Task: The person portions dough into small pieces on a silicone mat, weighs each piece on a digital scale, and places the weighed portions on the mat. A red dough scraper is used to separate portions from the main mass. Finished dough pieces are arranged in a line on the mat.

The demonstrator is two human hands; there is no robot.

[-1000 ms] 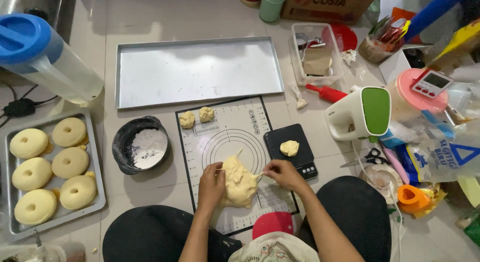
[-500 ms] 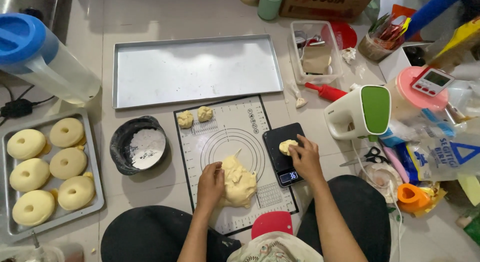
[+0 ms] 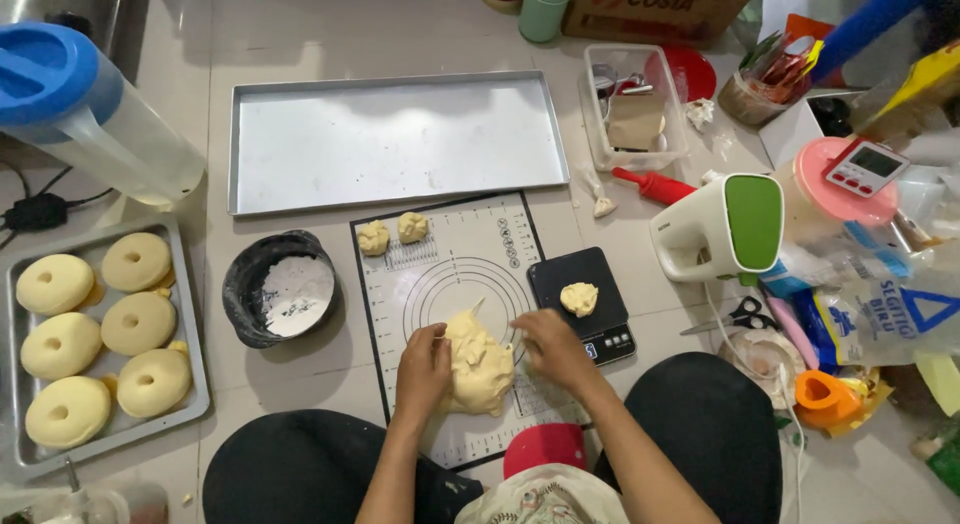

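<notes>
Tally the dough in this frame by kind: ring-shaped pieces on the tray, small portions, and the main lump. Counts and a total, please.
Ring-shaped pieces on the small tray: 5
Small portions on the mat: 2
Small portion on the scale: 1
Main lump, between the left hand and right hand: 1
Total: 9

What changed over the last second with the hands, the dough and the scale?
The right hand, which half a second ago was at the small dough piece on the black scale, let it go and came back to the big dough lump on the mat. The left hand stayed on the lump. The two portions and the tray of rings did not move.
</notes>
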